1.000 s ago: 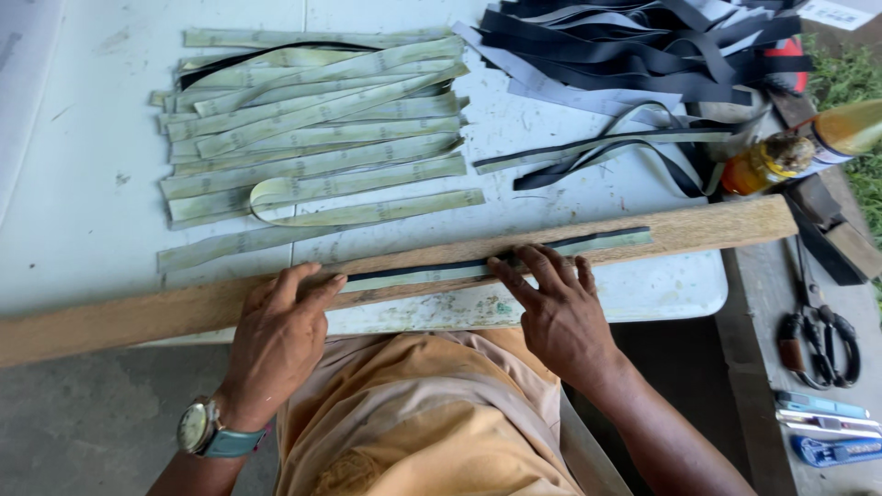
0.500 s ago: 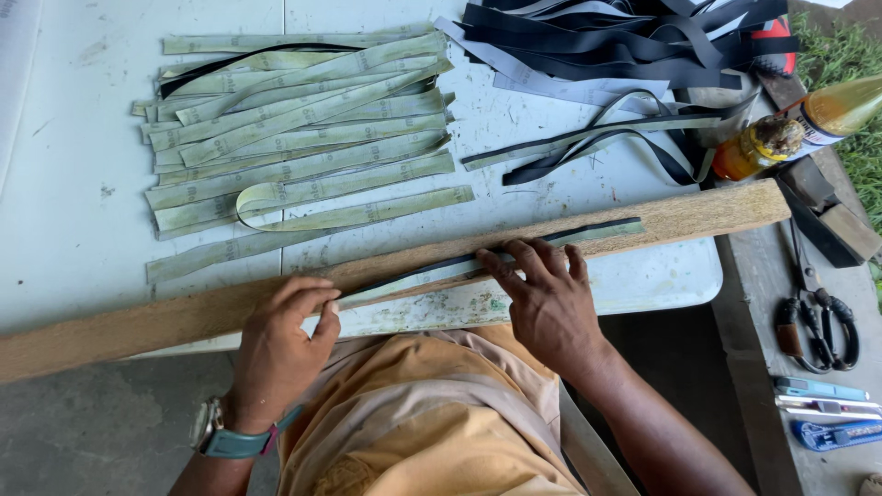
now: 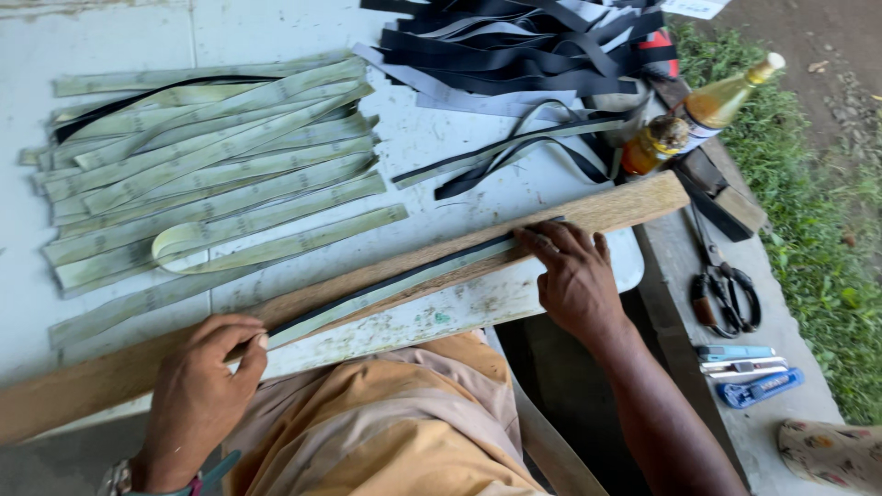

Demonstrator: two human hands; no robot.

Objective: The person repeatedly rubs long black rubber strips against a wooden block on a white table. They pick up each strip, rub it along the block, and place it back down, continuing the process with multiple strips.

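A long wooden plank lies across the near edge of a pale table. On it rests a narrow pale green strip with a black edge. My left hand pinches the strip's near left end against the plank. My right hand lies flat with its fingers pressing the strip's right end onto the wood.
A pile of pale green strips covers the table's left. Black strips are heaped at the back right. Two bottles of amber liquid stand right of the plank. Scissors and small cutters lie on a concrete ledge.
My left hand has slid left along the plank and now pinches the strip's end. My right hand has moved right toward the other end. The view has shifted.
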